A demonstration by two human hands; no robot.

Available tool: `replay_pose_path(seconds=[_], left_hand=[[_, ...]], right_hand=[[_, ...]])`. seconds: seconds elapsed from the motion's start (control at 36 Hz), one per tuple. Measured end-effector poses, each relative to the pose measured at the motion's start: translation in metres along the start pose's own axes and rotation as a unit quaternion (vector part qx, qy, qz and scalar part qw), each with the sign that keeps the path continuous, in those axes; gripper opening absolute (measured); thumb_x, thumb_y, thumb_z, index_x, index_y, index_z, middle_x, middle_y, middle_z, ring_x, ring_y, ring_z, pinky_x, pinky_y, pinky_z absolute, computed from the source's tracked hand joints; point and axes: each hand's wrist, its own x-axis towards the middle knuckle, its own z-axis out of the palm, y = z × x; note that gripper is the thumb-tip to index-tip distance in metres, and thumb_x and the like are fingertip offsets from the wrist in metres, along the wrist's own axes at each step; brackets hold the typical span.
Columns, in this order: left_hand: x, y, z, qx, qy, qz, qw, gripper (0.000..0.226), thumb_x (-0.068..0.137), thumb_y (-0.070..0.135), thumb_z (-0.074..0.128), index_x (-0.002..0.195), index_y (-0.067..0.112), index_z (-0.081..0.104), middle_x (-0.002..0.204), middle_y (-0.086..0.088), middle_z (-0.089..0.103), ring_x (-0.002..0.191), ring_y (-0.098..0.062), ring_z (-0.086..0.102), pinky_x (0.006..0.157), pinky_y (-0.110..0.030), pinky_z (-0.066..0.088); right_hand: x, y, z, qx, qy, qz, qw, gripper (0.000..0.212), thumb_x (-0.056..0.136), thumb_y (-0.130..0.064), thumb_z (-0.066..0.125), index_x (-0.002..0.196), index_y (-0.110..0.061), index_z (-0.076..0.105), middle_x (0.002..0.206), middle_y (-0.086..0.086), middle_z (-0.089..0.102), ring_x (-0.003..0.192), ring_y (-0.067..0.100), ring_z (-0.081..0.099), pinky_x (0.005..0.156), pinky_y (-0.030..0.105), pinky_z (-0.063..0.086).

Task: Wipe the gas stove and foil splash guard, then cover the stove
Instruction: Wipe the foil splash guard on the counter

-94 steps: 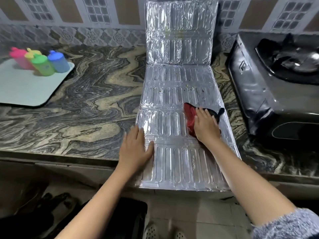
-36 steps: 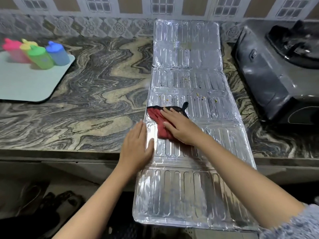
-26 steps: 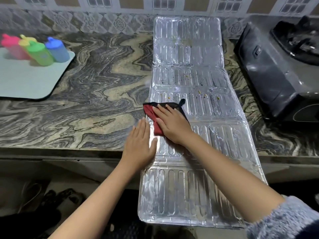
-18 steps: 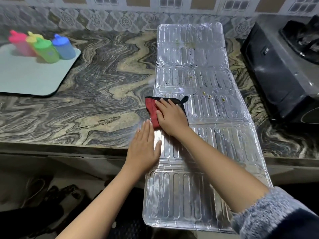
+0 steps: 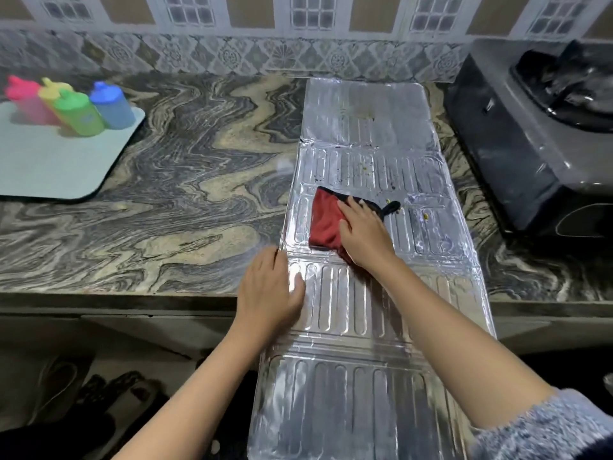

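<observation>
The foil splash guard (image 5: 371, 327) lies flat across the marble counter, its near end hanging over the counter's front edge. Dark specks and yellow crumbs dot its middle panels. A red cloth with black trim (image 5: 326, 219) lies on the guard's left middle part. My right hand (image 5: 363, 232) presses flat on the cloth with straight fingers. My left hand (image 5: 270, 290) rests flat on the guard's left edge, near the counter's front. The black gas stove (image 5: 517, 151) stands at the right, its burner partly cut off by the frame.
A pale grey mat (image 5: 49, 161) at the far left carries several coloured bottles (image 5: 79, 111). Bare marble counter (image 5: 185, 194) spreads between the mat and the guard. A tiled wall runs along the back. Sandals (image 5: 76, 400) lie on the floor below.
The guard's far panel, leaning on the wall earlier, now lies flat. My right hand has slid the cloth leftward and then a little farther up the guard. My left hand has kept pressing the left edge.
</observation>
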Motion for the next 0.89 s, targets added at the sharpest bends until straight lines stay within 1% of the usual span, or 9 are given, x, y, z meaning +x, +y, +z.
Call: replay_pose_path(seconds=[0.03,0.08,0.14,0.19,0.47,0.56,0.64,0.78,0.89], left_hand=[[0.008,0.002,0.002,-0.005,-0.004,0.0,1.0,0.061,0.085,0.043,0.026,0.127,0.003,0.045,0.136,-0.016,0.045,0.128,-0.03,0.041,0.105,-0.038,0.034],[0.022,0.005,0.011,0.003,-0.03,-0.001,1.0,0.073,0.089,0.049,0.019,0.147,0.006,0.016,0.157,-0.011,0.012,0.146,-0.022,0.01,0.119,-0.036,0.007],[0.027,0.005,0.021,0.006,-0.043,-0.01,0.999,0.074,0.09,0.052,0.013,0.149,0.009,-0.002,0.158,-0.006,-0.008,0.146,-0.015,-0.008,0.117,-0.033,-0.008],[0.026,0.004,0.027,0.004,-0.041,-0.014,0.999,0.073,0.092,0.052,0.012,0.149,0.01,-0.006,0.157,-0.003,-0.013,0.145,-0.012,-0.011,0.116,-0.032,-0.011],[0.009,0.007,0.028,-0.002,-0.033,-0.015,0.999,0.074,0.09,0.055,0.006,0.149,0.011,-0.005,0.157,-0.002,-0.014,0.142,-0.008,-0.015,0.118,-0.033,-0.008],[0.002,0.01,0.03,0.014,-0.033,-0.016,0.999,0.077,0.089,0.056,0.004,0.149,0.009,-0.004,0.157,-0.005,-0.013,0.145,-0.014,-0.01,0.118,-0.032,-0.008],[-0.011,0.015,0.028,0.006,-0.032,-0.022,0.999,0.08,0.086,0.057,0.006,0.149,0.006,0.006,0.157,-0.009,-0.002,0.146,-0.019,-0.001,0.115,-0.028,-0.011],[-0.025,0.011,0.024,0.001,-0.04,-0.02,0.999,0.081,0.091,0.058,0.016,0.139,-0.004,0.036,0.148,-0.021,0.033,0.136,-0.033,0.035,0.114,-0.03,0.007],[-0.016,0.011,0.015,-0.037,-0.021,-0.028,0.999,0.083,0.084,0.06,0.021,0.141,0.001,0.034,0.151,-0.019,0.028,0.14,-0.032,0.028,0.115,-0.038,0.015]], right_hand=[[0.0,0.0,0.0,0.0,-0.001,-0.002,1.0,0.049,0.098,-0.026,0.028,0.147,-0.022,0.025,0.157,0.001,0.016,0.146,0.018,0.009,0.119,0.036,0.004],[-0.001,0.001,-0.001,0.001,-0.003,-0.009,1.0,0.048,0.098,-0.025,0.029,0.147,-0.021,0.026,0.157,0.001,0.016,0.146,0.018,0.009,0.119,0.037,0.004],[-0.004,0.004,-0.003,0.0,-0.008,-0.017,1.0,0.048,0.098,-0.025,0.029,0.146,-0.021,0.027,0.157,0.0,0.016,0.146,0.018,0.009,0.119,0.036,0.004],[-0.009,0.011,-0.007,-0.008,-0.006,-0.016,1.0,0.048,0.098,-0.025,0.03,0.146,-0.022,0.028,0.157,-0.001,0.017,0.146,0.017,0.009,0.119,0.036,0.006],[-0.037,0.071,-0.039,-0.039,0.063,0.097,0.992,0.048,0.097,-0.025,0.03,0.145,-0.019,0.03,0.156,0.001,0.02,0.144,0.02,0.014,0.117,0.041,0.014],[-0.04,0.09,-0.048,-0.046,0.087,0.125,0.987,0.048,0.097,-0.024,0.031,0.145,-0.016,0.031,0.156,0.006,0.023,0.144,0.024,0.016,0.118,0.041,0.014],[-0.042,0.099,-0.054,-0.041,0.095,0.152,0.983,0.048,0.097,-0.024,0.031,0.145,-0.016,0.031,0.155,0.006,0.023,0.144,0.024,0.016,0.118,0.04,0.014],[-0.044,0.101,-0.053,-0.035,0.097,0.125,0.987,0.047,0.097,-0.025,0.034,0.143,-0.018,0.035,0.154,0.003,0.027,0.143,0.023,0.019,0.118,0.043,0.016],[-0.046,0.104,-0.053,-0.047,0.109,0.074,0.99,0.046,0.097,-0.026,0.036,0.143,-0.018,0.035,0.152,0.003,0.031,0.144,0.02,0.019,0.118,0.04,0.015]])
